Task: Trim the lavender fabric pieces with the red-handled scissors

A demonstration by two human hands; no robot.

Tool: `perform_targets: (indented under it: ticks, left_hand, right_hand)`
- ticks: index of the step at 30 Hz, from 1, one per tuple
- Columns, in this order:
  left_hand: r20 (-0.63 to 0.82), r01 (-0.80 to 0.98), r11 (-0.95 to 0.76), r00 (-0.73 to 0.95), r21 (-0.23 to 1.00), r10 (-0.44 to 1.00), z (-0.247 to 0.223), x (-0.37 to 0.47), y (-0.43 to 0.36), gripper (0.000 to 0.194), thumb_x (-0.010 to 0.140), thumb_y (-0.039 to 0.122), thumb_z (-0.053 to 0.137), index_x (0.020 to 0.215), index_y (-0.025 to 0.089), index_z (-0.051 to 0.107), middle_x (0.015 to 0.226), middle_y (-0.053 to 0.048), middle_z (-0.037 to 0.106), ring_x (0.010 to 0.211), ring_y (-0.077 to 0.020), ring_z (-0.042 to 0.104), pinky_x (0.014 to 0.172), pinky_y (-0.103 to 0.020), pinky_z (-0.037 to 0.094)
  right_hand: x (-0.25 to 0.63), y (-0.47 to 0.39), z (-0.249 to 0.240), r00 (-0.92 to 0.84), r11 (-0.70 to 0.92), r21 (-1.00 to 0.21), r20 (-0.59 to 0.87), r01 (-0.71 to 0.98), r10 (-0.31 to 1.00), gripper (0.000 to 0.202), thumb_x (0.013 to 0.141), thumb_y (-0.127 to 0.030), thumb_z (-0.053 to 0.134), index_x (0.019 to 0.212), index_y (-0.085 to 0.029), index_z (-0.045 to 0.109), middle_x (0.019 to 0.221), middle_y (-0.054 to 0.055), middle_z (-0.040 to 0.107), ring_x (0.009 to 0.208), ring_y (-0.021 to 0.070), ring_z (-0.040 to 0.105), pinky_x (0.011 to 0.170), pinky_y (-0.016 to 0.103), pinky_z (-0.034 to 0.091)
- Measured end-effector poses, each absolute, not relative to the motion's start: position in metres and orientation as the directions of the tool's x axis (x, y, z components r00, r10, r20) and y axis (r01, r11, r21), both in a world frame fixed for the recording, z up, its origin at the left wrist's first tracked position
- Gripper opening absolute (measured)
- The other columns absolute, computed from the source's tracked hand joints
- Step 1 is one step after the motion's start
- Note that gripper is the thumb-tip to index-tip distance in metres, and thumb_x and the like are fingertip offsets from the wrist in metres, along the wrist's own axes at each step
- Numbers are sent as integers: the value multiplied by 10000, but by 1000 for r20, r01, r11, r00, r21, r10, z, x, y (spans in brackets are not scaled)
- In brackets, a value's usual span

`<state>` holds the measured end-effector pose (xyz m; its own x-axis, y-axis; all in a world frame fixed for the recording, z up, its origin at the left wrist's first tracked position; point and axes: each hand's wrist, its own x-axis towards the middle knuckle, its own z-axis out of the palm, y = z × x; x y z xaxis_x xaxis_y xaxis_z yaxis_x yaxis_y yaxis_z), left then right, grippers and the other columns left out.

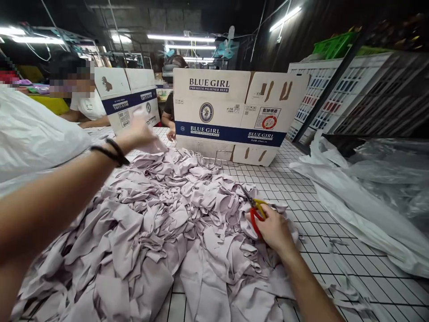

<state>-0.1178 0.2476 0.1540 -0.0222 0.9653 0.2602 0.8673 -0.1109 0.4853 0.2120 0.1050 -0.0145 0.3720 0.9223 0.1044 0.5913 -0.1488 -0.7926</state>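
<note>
"One cloth pile spreads before you; where's your right hand?"
"Nearer, at its right side, fingers clasped round scissors aimed away and leftward; most cloth lies left of them."
"Your left hand?"
"Farther, far-left edge, blurred; can't tell its fingers' state."

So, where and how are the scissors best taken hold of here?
Probably by the red and yellow handle loops, from the wearer's near right side, where the right hand holds the scissors. The blades point away and leftward over the cloth pile, so the loops face that hand and the tips lie away from its fingers.
</note>
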Motion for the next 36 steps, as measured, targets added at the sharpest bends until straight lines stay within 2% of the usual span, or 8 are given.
perform_targets:
  ticks: [6,10,13,19,23,28,32,36]
  left_hand:
    - [-174,568,-221,557,793,812,47,-2,181,366,787,238,679,1140,140,673,1137,-110,694,866,-178,678,742,-262,552]
    - [-216,260,24,741,965,636,17,37,147,323,790,210,652,1103,128,637,987,-69,693,654,-87,628,615,-211,512]
    - [-185,14,328,849,944,495,15,42,133,261,726,256,740,903,116,609,766,-4,639,567,-60,576,586,-201,469]
    - [-153,-65,363,827,929,541,34,19,97,354,705,351,795,841,149,539,614,30,635,531,-95,619,570,-218,499]
    - [-192,-87,526,870,846,454,57,-13,51,320,791,416,719,858,119,620,626,-5,652,506,-106,651,471,-162,482]
    - [-100,-313,818,908,483,407,48,-33,-18,389,897,449,583,1110,132,657,769,-32,684,503,-127,694,374,-138,479]
    - [-60,-525,805,827,275,559,8,-20,-50,276,924,423,553,1035,205,680,1001,-39,724,520,-85,700,371,-93,472]
    - [-61,-622,735,751,269,658,-16,-10,-60,211,913,389,580,929,196,663,1054,-21,717,466,-58,671,337,-79,445]
  right_hand:
    - [218,112,-14,323,-66,-864,115,499,939,195,638,-341,683,747,-180,690,605,22,633,616,195,565,565,280,420]
    - [227,80,-7,243,28,-927,127,373,962,369,700,-442,706,931,-155,690,727,32,669,648,180,590,603,287,477]
    - [227,61,2,206,72,-945,143,320,968,350,683,-427,757,907,-164,704,753,39,682,664,181,607,636,301,499]
    - [210,38,31,52,219,-948,237,232,970,131,711,-279,754,809,-202,715,894,57,718,816,213,651,743,320,520]
    - [188,18,57,-185,251,-954,220,164,958,134,727,-228,718,857,-197,703,773,32,680,668,178,618,605,286,510]
    - [159,7,72,-458,269,-963,245,-13,855,70,726,-216,677,787,-187,693,846,73,697,768,224,643,688,343,525]
    - [143,12,53,-554,168,-979,204,-115,807,90,705,-269,719,729,-194,676,822,70,698,759,215,643,662,317,520]
    - [137,14,29,-599,86,-987,153,-139,786,70,706,-239,718,741,-186,688,823,52,682,753,184,616,693,294,494]
